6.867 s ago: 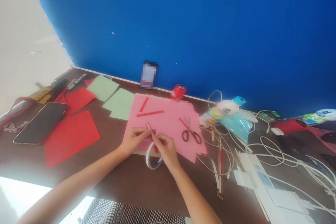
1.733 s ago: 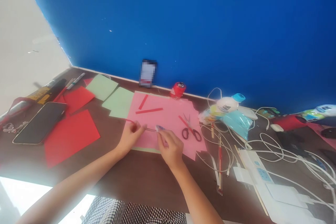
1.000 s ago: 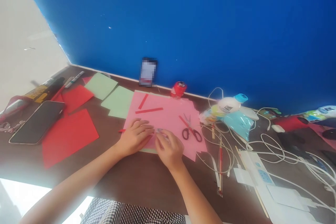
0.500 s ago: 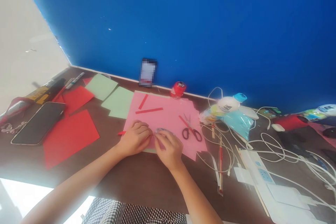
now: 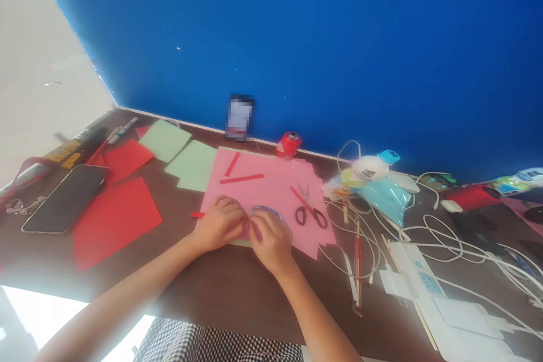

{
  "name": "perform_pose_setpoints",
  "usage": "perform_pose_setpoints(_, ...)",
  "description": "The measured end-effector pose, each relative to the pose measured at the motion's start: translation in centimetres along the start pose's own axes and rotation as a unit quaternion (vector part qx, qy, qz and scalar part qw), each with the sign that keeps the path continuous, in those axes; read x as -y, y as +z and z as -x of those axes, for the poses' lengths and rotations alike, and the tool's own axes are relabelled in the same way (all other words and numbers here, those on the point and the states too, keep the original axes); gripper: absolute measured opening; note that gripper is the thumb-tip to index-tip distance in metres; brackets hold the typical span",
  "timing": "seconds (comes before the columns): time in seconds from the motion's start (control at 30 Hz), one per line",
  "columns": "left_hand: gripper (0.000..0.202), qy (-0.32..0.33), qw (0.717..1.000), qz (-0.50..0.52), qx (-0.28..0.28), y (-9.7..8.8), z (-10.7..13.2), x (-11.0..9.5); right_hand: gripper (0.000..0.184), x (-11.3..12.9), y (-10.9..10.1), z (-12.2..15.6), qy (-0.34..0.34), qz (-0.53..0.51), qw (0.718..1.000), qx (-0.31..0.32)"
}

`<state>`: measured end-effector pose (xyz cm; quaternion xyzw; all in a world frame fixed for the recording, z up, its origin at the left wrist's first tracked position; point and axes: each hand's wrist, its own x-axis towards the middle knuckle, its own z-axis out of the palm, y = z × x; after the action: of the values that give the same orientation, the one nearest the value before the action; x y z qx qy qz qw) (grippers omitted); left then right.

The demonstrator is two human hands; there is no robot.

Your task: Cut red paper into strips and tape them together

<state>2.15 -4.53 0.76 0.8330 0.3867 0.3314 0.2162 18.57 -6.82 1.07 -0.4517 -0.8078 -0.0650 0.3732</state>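
My left hand [image 5: 221, 220] and my right hand [image 5: 271, 240] meet fingertip to fingertip over pink paper sheets [image 5: 280, 181]. Both are closed in a pinch, and whatever lies between the fingers is too small and hidden to make out. The end of a red strip [image 5: 197, 214] pokes out left of my left hand. Behind my right fingers, a rounded blue-and-clear object [image 5: 267, 211] rests on the pink paper, partly covered. Two red paper strips [image 5: 241, 179] lie farther back on the sheet. Dark-handled scissors [image 5: 311, 209] lie partly open, right of my right hand.
Red paper [image 5: 119, 220], green sheets [image 5: 193, 164] and a phone [image 5: 65, 198] are at left. A red container [image 5: 289, 145] stands at the back near a propped phone [image 5: 240, 117]. Rightward are a glue bottle [image 5: 360, 172], tangled white cables and a power strip [image 5: 418, 277].
My right fingers have curled in slightly and shifted a little left, exposing more of the blue-and-clear object. My left hand stays nearly still.
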Motion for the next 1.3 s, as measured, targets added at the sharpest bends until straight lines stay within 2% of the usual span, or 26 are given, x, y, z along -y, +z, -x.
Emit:
perform_pose_setpoints(0.13, 0.013, -0.056, 0.996, 0.071, 0.002, 0.0, -0.1, -0.3, 0.014, 0.0, 0.1, 0.2, -0.017, 0.031, 0.999, 0.005)
perform_pose_setpoints(0.27, 0.012, -0.103, 0.982, 0.156, -0.001, 0.1, -0.2, -0.8, 0.015, 0.1, 0.3, 0.4, -0.034, 0.060, 0.997, -0.019)
perform_pose_setpoints(0.47, 0.014, -0.180, 0.931, 0.314, 0.040, -0.1, -0.4, -1.3, 0.018, 0.5, 0.7, 0.6, -0.020, 0.068, 0.996, -0.055)
perform_pose_setpoints(0.53, 0.014, -0.198, 0.920, 0.336, 0.028, -0.3, -0.4, -0.8, 0.018, 0.6, 0.5, 0.6, -0.016, 0.062, 0.995, -0.080)
perform_pose_setpoints(0.67, 0.020, -0.232, 0.917, 0.321, -0.044, -1.4, -0.6, 0.4, 0.017, 0.5, -0.3, 0.7, -0.011, 0.050, 0.987, -0.155)
perform_pose_setpoints(0.73, 0.024, -0.249, 0.914, 0.316, -0.058, -2.0, -0.8, 0.7, 0.017, 0.3, -0.5, 0.6, -0.005, 0.045, 0.985, -0.165)
perform_pose_setpoints(0.87, 0.033, -0.267, 0.923, 0.257, -0.103, -2.5, -1.0, 1.7, 0.018, -0.4, -0.4, 0.3, 0.009, 0.035, 0.989, -0.144)
perform_pose_setpoints(1.0, 0.038, -0.287, 0.918, 0.183, -0.203, -3.2, -1.0, 4.6, 0.018, -0.9, -0.4, 0.1, 0.029, 0.034, 0.990, -0.137)
perform_pose_setpoints(1.13, 0.037, -0.291, 0.934, -0.021, -0.206, -4.7, -0.6, 7.3, 0.019, -1.0, -0.5, 0.1, 0.037, 0.036, 0.989, -0.137)
perform_pose_setpoints(1.23, 0.043, -0.306, 0.897, -0.195, -0.253, -5.3, -0.4, 7.8, 0.019, -1.0, -0.4, 0.2, 0.046, 0.029, 0.990, -0.131)
perform_pose_setpoints(1.3, 0.041, -0.300, 0.888, -0.246, -0.246, -5.1, -0.7, 7.5, 0.019, -1.0, -0.3, 0.2, 0.053, 0.019, 0.991, -0.124)
